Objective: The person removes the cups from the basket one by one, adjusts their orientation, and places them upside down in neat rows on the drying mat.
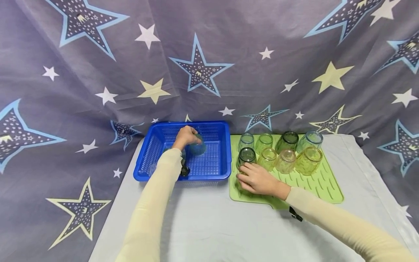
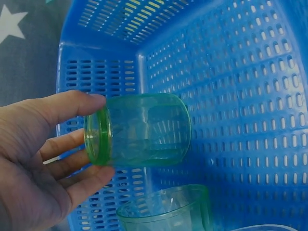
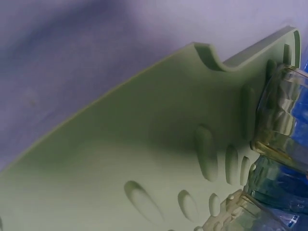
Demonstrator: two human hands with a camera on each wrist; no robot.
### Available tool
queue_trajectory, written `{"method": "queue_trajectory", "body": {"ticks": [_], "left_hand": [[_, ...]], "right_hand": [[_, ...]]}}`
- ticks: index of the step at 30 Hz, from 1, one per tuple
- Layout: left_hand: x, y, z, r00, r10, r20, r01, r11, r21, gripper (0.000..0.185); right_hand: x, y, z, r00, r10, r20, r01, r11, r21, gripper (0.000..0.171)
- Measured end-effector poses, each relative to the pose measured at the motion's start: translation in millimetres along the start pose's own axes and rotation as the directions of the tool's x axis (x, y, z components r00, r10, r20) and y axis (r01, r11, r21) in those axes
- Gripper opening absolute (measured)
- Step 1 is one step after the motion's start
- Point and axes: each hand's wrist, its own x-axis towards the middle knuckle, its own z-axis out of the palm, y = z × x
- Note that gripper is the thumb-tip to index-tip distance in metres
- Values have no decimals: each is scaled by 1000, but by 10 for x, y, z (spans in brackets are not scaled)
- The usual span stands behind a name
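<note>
Over the blue basket, my left hand holds a green-tinted glass by one end, thumb on one side and fingers on the other. The glass lies sideways in the left wrist view; a second green glass is close by in the basket. On the green drying mat, my right hand has its fingers curled at a yellow-tinted glass near the left front corner, mostly hidden by the hand from above. Just behind it stands a dark glass.
Several tinted glasses stand bottom up in two rows on the mat, among them a yellow one, a pinkish one and a blue one. A star-patterned curtain hangs behind the white-covered table.
</note>
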Motion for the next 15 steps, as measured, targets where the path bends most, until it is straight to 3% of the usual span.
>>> {"method": "queue_trajectory", "body": {"ticks": [6,15], "left_hand": [[13,-56,-30,997,-9,78,13,998,-56,63],[163,-116,21,988,-86,128,89,996,-16,77]], "right_hand": [[1,-7,19,1000,-3,-6,3,1000,-3,29],[1,4,-3,1000,-5,-3,5,1000,-13,29]]}}
